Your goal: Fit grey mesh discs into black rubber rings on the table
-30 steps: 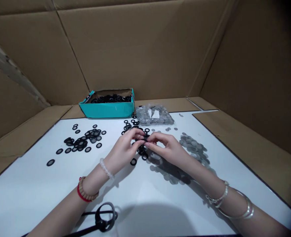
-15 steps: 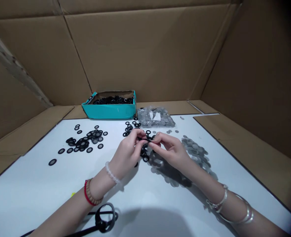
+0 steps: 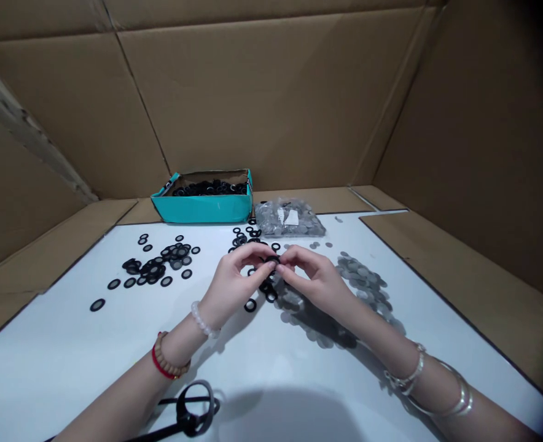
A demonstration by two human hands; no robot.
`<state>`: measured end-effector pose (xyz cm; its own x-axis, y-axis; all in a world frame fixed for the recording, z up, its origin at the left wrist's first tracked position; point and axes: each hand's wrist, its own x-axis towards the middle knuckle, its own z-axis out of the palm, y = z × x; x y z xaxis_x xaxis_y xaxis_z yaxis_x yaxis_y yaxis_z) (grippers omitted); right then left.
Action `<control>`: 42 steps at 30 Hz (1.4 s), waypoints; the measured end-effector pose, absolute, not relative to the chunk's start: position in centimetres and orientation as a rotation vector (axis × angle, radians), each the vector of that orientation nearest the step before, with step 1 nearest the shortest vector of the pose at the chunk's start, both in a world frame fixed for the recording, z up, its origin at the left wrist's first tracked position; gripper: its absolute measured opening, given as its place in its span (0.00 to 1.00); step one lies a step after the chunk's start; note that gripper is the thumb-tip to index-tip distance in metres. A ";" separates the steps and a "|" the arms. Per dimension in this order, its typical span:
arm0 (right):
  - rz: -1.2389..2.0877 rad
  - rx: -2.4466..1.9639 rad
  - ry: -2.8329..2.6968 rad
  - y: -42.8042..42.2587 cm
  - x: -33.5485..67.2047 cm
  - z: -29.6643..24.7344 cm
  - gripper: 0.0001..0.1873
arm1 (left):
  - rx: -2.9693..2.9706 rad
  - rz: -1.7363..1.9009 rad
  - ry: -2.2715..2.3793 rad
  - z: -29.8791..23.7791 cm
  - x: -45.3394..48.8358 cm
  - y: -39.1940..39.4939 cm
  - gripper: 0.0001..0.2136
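Note:
My left hand [image 3: 233,281] and my right hand [image 3: 315,279] meet at the middle of the white table top [image 3: 299,380]. Both pinch one small black ring [image 3: 272,260] between thumb and fingertips, a little above the table. Below the fingers lie loose black rings [image 3: 263,293]. Grey round discs [image 3: 361,276] are heaped to the right of my right hand, some hidden under it. A pile of black rings with grey centres [image 3: 158,265] lies to the left.
A teal box [image 3: 204,205] full of black rings stands at the back. Beside it lies a clear bag of grey discs [image 3: 290,220]. A black strap with a loop [image 3: 193,410] lies near the front edge. Cardboard walls [image 3: 271,98] surround the table.
Both hands stayed together on the ring, with only small finger movements. The view shifted slightly.

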<state>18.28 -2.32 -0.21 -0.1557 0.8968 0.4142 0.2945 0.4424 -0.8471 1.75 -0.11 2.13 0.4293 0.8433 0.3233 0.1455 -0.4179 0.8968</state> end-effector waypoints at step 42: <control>0.489 -0.867 -1.990 -2.7 18.3 -0.3 0.15 | 2.027 0.770 0.919 2.7 1.3 -0.5 0.03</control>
<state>18.26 -2.74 -0.29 -0.3639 0.7349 0.5723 0.3860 0.6782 -0.6253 1.31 -0.55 2.70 0.5576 0.8048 0.2036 0.3418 -0.4461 0.8272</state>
